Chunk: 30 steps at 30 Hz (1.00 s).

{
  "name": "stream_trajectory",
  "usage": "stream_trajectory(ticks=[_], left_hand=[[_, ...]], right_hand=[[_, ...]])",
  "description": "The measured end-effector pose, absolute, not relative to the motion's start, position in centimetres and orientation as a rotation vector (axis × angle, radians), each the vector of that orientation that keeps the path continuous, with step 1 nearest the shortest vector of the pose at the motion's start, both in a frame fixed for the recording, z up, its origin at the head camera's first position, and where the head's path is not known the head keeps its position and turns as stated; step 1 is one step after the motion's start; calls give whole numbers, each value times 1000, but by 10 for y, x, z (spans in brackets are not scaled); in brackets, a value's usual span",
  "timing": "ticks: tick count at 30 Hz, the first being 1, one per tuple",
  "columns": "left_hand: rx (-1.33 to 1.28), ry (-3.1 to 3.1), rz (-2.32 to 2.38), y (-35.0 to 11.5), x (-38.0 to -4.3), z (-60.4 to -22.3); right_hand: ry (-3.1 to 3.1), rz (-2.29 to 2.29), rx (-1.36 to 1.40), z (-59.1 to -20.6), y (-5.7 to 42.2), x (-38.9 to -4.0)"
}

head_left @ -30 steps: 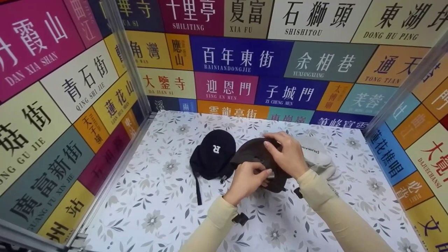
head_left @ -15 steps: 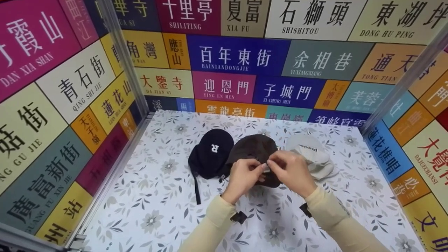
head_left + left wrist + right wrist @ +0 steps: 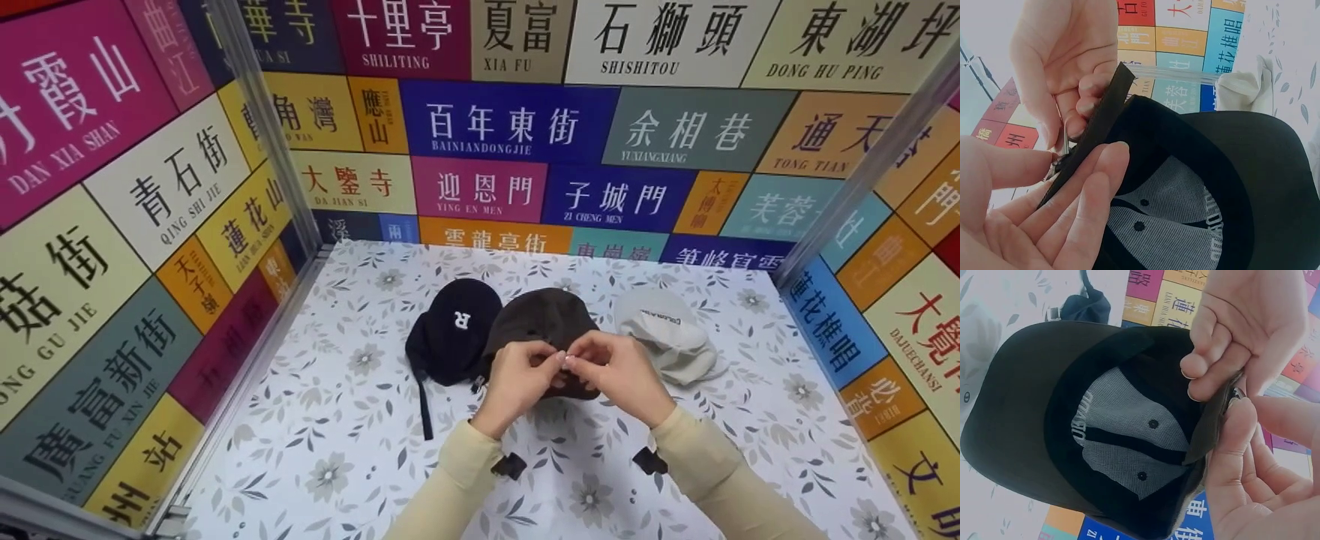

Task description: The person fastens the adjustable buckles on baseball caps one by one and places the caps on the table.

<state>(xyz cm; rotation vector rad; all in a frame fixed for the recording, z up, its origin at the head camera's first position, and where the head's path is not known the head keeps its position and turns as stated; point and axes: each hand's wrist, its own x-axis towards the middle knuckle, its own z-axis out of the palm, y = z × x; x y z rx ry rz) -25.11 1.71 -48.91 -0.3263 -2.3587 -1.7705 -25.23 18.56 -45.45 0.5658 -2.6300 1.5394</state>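
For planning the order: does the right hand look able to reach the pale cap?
Probably yes: nothing shows between the right hand and the pale cap, though the hand is busy with the brown cap.

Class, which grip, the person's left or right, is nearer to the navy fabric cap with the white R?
Left. In the head view, the left grip is just right of the navy cap, lower in frame; the right grip sits farther right.

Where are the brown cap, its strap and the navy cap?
Brown cap (image 3: 1122,406): right wrist view, on the striped lining inside the crown.
Strap (image 3: 1094,131): left wrist view, about midway along its dark flat side.
Navy cap (image 3: 454,342): head view, on the dark fabric below the white letter.
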Motion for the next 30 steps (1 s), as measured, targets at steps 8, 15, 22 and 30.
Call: stream_trajectory(ticks=[8,15,22,30], left_hand=[[-285,-2262,-1848,13,-251,-487],[-251,-2099,-1957,9,-251,-485],[-265,-1901,-2104,8,-248,-477],[-247,-1787,-2201,7,-238,-459]], right_hand=[[-2594,1624,627,-429,195,-247],[-2565,1680,611,-430,210,-253],[-2549,1748,580,-434,218,-252],[-2505,1839,596,-440,223,-252]])
